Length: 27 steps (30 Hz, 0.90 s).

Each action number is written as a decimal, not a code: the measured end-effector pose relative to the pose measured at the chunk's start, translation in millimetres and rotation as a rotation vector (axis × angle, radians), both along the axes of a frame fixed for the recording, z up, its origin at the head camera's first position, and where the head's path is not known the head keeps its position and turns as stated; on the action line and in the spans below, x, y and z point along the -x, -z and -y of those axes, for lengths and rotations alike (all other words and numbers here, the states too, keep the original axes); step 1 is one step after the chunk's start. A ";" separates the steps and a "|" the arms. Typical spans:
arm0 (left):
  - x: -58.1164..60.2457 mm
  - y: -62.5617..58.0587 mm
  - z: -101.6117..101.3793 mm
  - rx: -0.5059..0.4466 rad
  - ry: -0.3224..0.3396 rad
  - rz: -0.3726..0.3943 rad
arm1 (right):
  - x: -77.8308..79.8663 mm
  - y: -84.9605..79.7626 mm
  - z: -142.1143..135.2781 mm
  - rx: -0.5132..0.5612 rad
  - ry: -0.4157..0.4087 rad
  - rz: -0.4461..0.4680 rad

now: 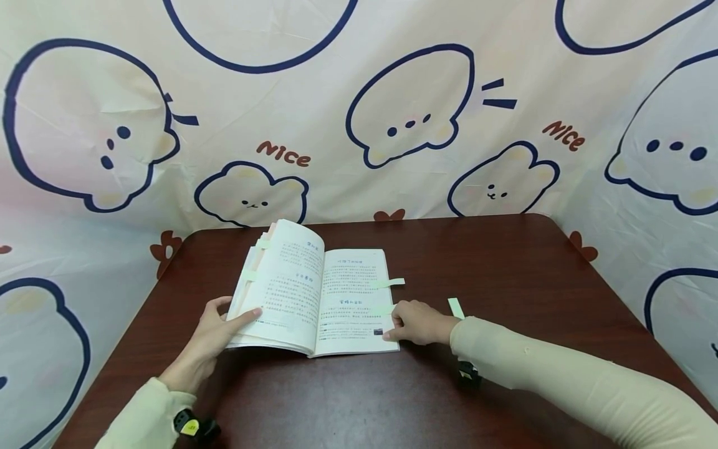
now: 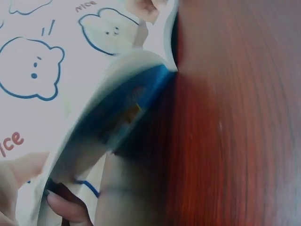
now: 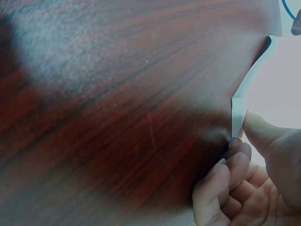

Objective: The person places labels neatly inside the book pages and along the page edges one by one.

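An open book (image 1: 350, 287) with printed pages lies on the dark brown table, its left half raised. My left hand (image 1: 210, 327) grips that left half, thumb on the page and fingers underneath; the left wrist view shows its blue cover (image 2: 136, 103) tilted off the table. At the lower right edge, my right hand (image 1: 417, 322) pinches the pages, thumb on top and other fingers curled at the side, as the right wrist view shows. A pale green sticky tab (image 1: 391, 282) sticks out past the right page. More tabs line the left pages.
A loose pale green strip (image 1: 455, 307) is on the table (image 1: 505, 262) beside my right wrist. Cloth with cartoon bears (image 1: 415, 112) hangs behind and at both sides of the table. Both wrists wear black straps with small devices.
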<state>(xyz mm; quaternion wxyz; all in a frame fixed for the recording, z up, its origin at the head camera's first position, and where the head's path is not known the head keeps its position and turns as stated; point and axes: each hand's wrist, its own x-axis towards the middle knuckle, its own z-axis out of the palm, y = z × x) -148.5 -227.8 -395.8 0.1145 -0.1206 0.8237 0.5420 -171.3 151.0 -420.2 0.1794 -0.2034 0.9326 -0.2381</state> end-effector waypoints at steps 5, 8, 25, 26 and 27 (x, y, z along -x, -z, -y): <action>-0.9 0.1 -3.8 -0.108 0.005 0.000 | -0.1 -0.7 0.4 0.006 0.001 0.002; -1.6 -2.2 -5.6 -0.119 0.062 -0.010 | -0.1 -1.3 0.7 0.007 0.002 0.006; 2.4 -26.0 -21.0 -0.252 0.343 -0.021 | 0.6 -2.3 0.7 0.006 0.000 0.014; 2.2 -26.9 -22.8 -0.258 0.349 -0.018 | 0.7 -2.4 0.7 0.006 0.000 0.014; 2.1 -27.6 -24.3 -0.264 0.354 -0.016 | 0.6 -2.6 0.7 0.007 0.001 0.017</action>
